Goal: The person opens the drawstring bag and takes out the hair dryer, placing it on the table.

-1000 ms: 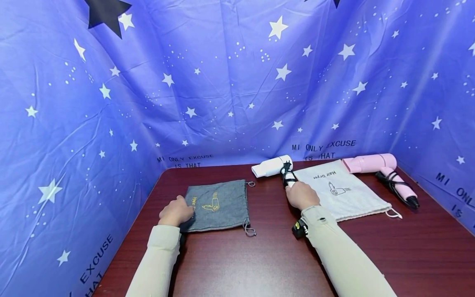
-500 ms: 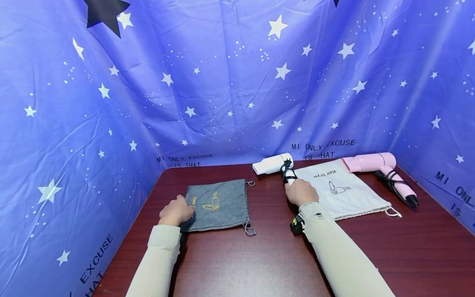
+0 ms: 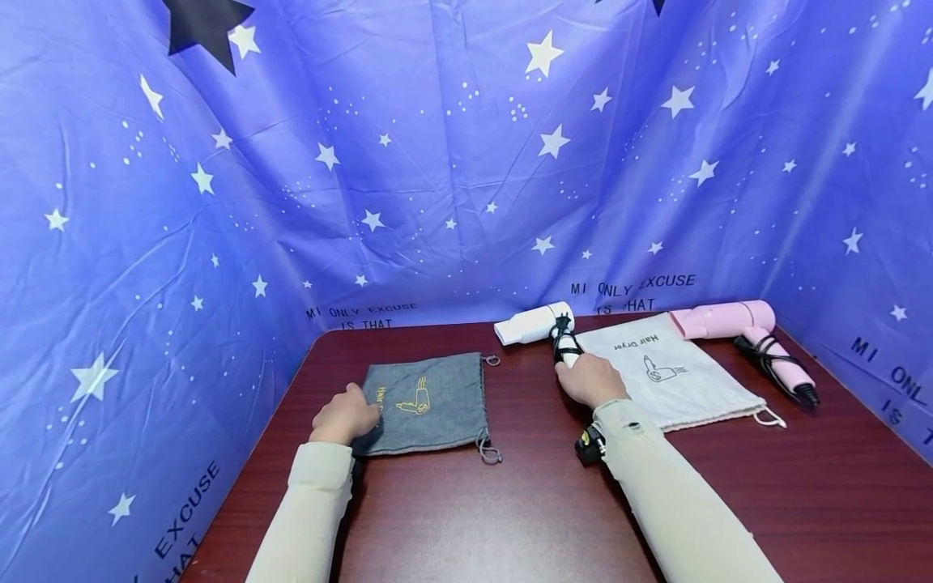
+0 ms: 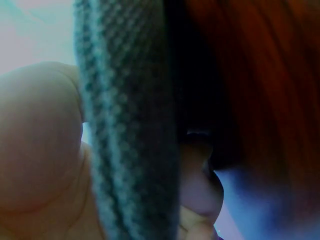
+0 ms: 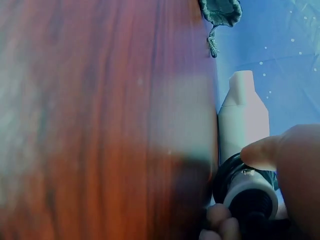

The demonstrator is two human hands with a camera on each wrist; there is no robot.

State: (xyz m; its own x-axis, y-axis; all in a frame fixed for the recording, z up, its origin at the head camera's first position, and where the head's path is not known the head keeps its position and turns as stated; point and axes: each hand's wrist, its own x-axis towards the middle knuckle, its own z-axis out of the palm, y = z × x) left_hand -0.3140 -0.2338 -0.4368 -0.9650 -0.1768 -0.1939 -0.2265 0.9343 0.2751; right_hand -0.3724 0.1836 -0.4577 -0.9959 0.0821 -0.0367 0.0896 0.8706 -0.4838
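Note:
A grey drawstring bag (image 3: 430, 421) with a yellow hair dryer print lies flat at the left of the table. My left hand (image 3: 346, 414) pinches its left edge; in the left wrist view the grey cloth (image 4: 132, 120) runs between thumb and fingers. My right hand (image 3: 592, 380) grips the handle of a white hair dryer (image 3: 532, 325) with a black cord (image 3: 564, 340) wound round it. In the right wrist view the white hair dryer (image 5: 245, 115) has its nozzle pointing away, and my thumb (image 5: 265, 152) lies along the handle.
Beside my right hand lies a white drawstring bag (image 3: 700, 389) with a dark print. A pink hair dryer (image 3: 729, 319) with its cord wrapped overlaps that bag's far corner. A blue star-patterned curtain (image 3: 452, 162) stands behind and at both sides of the red-brown table (image 3: 474, 526).
The white hair dryer and my right hand have shifted only slightly. My left hand keeps its pinch on the grey bag in the same spot.

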